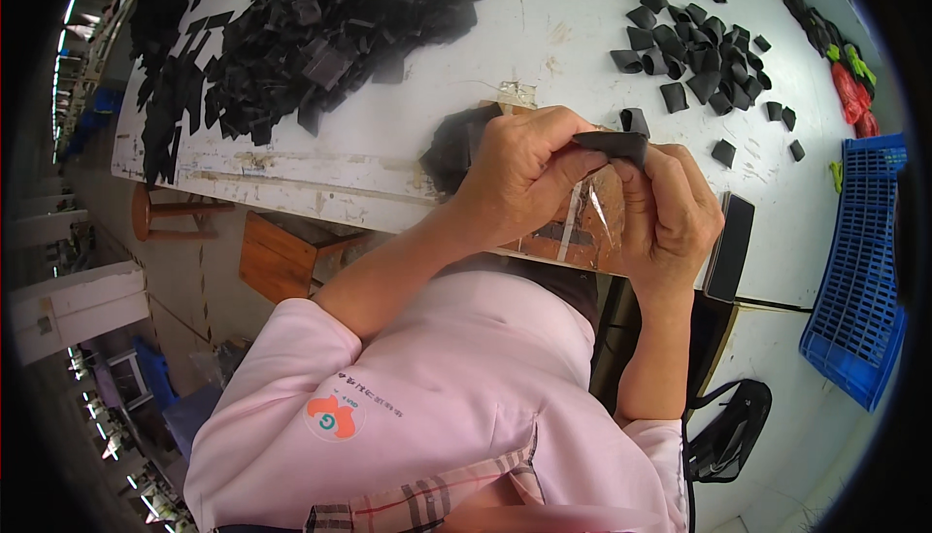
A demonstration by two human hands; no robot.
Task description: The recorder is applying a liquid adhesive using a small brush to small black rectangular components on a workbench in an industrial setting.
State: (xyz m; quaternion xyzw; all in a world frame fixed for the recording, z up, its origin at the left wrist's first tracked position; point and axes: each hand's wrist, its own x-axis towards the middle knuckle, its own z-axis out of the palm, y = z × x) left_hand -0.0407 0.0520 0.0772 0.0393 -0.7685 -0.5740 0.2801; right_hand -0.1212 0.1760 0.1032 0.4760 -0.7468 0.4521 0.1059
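Observation:
Both my hands hold one small black fabric strip (616, 145) in front of me, above the table's near edge. Fingers of my left hand (524, 169) pinch its left end. At the other end, my right hand (670, 203) grips it between thumb and fingers. The strip looks bent or folded; its exact fold is partly hidden by my fingers. Just beyond it stands a black looped piece (634, 122). Below my hands lies a brown board (597, 232) with clear tape on it. A dark pile of pieces (451, 149) sits beside my left hand, partly covered by it.
A large heap of flat black pieces (320, 38) covers the table's far left. Several looped black pieces (714, 57) are scattered at the far right. A black flat device (730, 247) lies right of my right hand, with a blue plastic crate (854, 271) beyond. Wooden stools (277, 256) stand left.

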